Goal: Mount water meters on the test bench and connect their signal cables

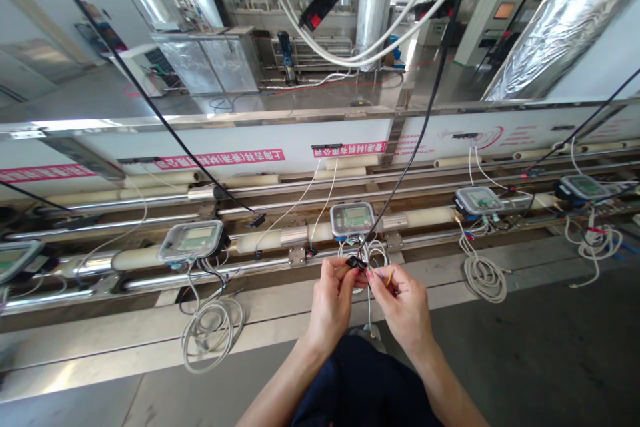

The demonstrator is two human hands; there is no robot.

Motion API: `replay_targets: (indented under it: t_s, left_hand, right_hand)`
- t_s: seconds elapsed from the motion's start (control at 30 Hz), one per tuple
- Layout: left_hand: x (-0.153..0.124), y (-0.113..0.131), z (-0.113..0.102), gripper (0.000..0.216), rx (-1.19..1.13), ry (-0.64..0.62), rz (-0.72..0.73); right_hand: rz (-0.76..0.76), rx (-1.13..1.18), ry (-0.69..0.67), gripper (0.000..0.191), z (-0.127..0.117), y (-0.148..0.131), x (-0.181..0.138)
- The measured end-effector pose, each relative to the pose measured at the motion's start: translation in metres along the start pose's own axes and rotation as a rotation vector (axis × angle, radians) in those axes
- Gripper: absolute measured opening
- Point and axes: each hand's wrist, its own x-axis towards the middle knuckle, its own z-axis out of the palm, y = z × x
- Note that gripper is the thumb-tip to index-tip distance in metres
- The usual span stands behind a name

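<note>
My left hand (332, 297) is closed, thumb and fingers pinching a small black connector (356, 262) at the lower end of a hanging black cable (419, 137). Close beside it, my right hand (404, 300) is closed in a pinch on thin coloured wires (389, 278), one of them yellow; their ends are hidden by my fingertips. Just beyond both hands sits a meter with a clear cover and a small display (353, 219). Pale grey cables (377, 252) hang from it, partly behind my fingers.
More clear-covered meters (193, 240) (479, 201) line the pipe row. Coiled grey cables (213, 333) (485, 277) lie over the metal ledge (273, 307). Another black cable (165, 123) slants down at left, and thick white cables (345, 61) loop overhead. A white panel with red lettering (240, 147) stands behind.
</note>
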Motion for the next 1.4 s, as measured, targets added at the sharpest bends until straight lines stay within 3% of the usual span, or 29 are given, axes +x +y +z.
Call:
replay_targets:
  t_s: [0.17,0.33,0.5,0.7,1.4]
  left_hand:
    - [-0.001,0.005,0.003,0.019,0.000,-0.006,0.000]
    - [0.000,0.015,0.009,0.022,-0.143,-0.026,-0.041]
    - [0.002,0.018,0.013,0.030,-0.246,0.034,-0.060]
    - [0.006,0.016,0.014,0.033,-0.336,0.085,-0.067]
    - [0.011,0.015,0.011,0.031,-0.287,0.119,-0.048]
  right_hand:
    - [0.004,0.010,0.004,0.024,0.000,0.001,0.000]
    - [-0.018,0.013,-0.004,0.022,-0.002,0.003,0.001]
    - [-0.127,0.047,0.050,0.016,-0.002,0.005,0.004]
    - [-0.115,0.084,0.009,0.015,-0.001,0.004,0.004]
    - [-0.057,0.092,-0.022,0.014,0.005,0.008,0.012]
